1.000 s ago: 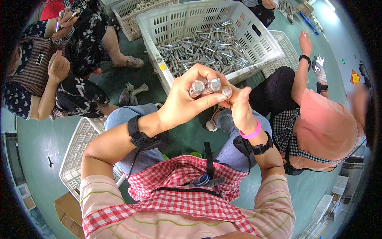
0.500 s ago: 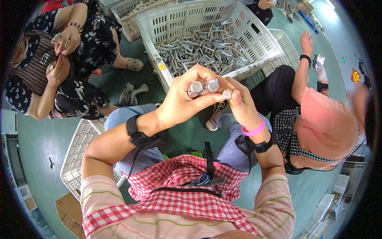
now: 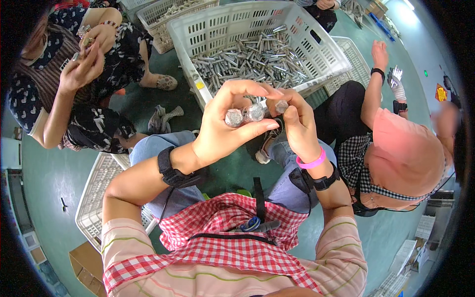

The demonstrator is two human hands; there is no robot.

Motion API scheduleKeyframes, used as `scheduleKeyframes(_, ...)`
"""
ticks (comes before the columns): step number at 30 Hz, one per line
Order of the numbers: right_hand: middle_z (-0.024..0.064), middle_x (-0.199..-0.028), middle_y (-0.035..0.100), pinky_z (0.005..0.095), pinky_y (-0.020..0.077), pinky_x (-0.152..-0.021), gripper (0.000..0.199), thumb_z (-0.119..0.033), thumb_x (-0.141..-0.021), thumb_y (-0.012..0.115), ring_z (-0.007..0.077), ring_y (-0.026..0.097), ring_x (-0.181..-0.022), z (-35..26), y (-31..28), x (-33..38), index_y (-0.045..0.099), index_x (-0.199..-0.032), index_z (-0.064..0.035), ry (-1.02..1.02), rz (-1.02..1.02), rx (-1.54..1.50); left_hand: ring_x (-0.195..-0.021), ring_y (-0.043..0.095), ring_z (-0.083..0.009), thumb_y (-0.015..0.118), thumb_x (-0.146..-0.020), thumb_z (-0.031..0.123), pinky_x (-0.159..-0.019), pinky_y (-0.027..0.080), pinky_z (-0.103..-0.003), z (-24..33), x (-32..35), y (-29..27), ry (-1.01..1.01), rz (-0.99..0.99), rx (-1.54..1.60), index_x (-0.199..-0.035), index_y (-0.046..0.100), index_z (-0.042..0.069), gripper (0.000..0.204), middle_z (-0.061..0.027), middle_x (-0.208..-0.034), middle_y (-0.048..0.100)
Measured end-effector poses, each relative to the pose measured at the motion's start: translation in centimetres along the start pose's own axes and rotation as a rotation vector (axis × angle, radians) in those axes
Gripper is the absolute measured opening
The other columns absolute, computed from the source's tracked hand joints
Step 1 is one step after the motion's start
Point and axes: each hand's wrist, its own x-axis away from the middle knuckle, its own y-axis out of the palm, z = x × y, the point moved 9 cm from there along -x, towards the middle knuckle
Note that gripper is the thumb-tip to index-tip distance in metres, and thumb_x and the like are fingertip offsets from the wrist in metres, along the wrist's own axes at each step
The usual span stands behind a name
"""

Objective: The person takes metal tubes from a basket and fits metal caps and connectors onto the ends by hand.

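My left hand (image 3: 217, 126) is closed around two shiny metal bolts (image 3: 255, 112) with hexagonal heads, their heads facing me and their shanks mostly hidden. Close beside it, my right hand (image 3: 301, 121) pinches one smaller metal bolt (image 3: 281, 106) between thumb and fingers, its end also toward me. The fingertips of both hands nearly meet above the bolts. Just beyond my hands stands a large white plastic crate (image 3: 198, 81), with a loose heap of silvery metal bolts or pins (image 3: 252, 59) inside.
A co-worker (image 3: 94, 69) at the left handles small metal pieces. Another person in a pink head covering (image 3: 408, 148) sits close on the right. A smaller white crate (image 3: 91, 193) stands by my left leg, with a cardboard box (image 3: 84, 262) below it. Grey gloves (image 3: 163, 119) lie on the floor.
The two bolts in my left hand have shifted left and slightly down, their heads turned more toward me. The right hand's bolt has risen slightly. The left co-worker's hands have moved up and right.
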Motion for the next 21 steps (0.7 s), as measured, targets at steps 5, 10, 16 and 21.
scheduleKeyframes(5, -0.0023, -0.082, 0.047, 0.0191, 0.0345, -0.066, 0.038, -0.038, -0.087, 0.053, 0.0043, 0.042, -0.075, 0.2, -0.1, 0.4, 0.051, -0.096, -0.0009, 0.031, 0.025, 0.028, -0.068, 0.048, -0.0037, 0.07, -0.07, -0.003, -0.059, 0.041, -0.019, -0.6, -0.1, 0.1, 0.092, 0.01, 0.145, -0.104, 0.043, 0.006, 0.044, -0.0136, -0.104, 0.056)
scheduleKeyframes(10, -0.0014, -0.085, 0.049, 0.0186, 0.0358, -0.068, 0.038, -0.036, -0.087, 0.053, 0.0043, 0.043, -0.078, 0.1, 0.5, 0.5, 0.05, -0.099, 0.0005, 0.047, 0.004, -0.004, -0.062, 0.042, -0.0026, 0.07, -0.071, -0.002, -0.057, 0.038, -0.018, -1.0, 0.1, -0.2, -0.048, 0.027, 0.048, -0.1, 0.044, 0.006, 0.04, -0.011, -0.097, 0.059)
scheduleKeyframes(16, -0.0002, -0.088, 0.051, 0.0192, 0.0369, -0.072, 0.04, -0.037, -0.087, 0.053, 0.0052, 0.045, -0.082, 0.5, 0.6, 0.9, 0.05, -0.099, 0.0008, 0.028, 0.031, -0.061, -0.063, 0.042, -0.0026, 0.07, -0.072, 0.001, -0.058, 0.038, -0.017, -0.9, 0.3, 0.0, -0.046, 0.067, 0.083, -0.096, 0.043, 0.007, 0.036, -0.0109, -0.095, 0.061)
scheduleKeyframes(21, -0.0002, -0.087, 0.051, 0.0191, 0.0369, -0.072, 0.039, -0.038, -0.087, 0.053, 0.0048, 0.046, -0.081, 1.1, 0.7, 1.1, 0.05, -0.097, 0.0005, 0.053, 0.037, -0.091, -0.064, 0.043, -0.0028, 0.07, -0.072, 0.001, -0.059, 0.039, -0.017, -1.4, 0.6, 0.0, -0.061, 0.065, 0.111, -0.096, 0.042, 0.007, 0.037, -0.0115, -0.095, 0.061)
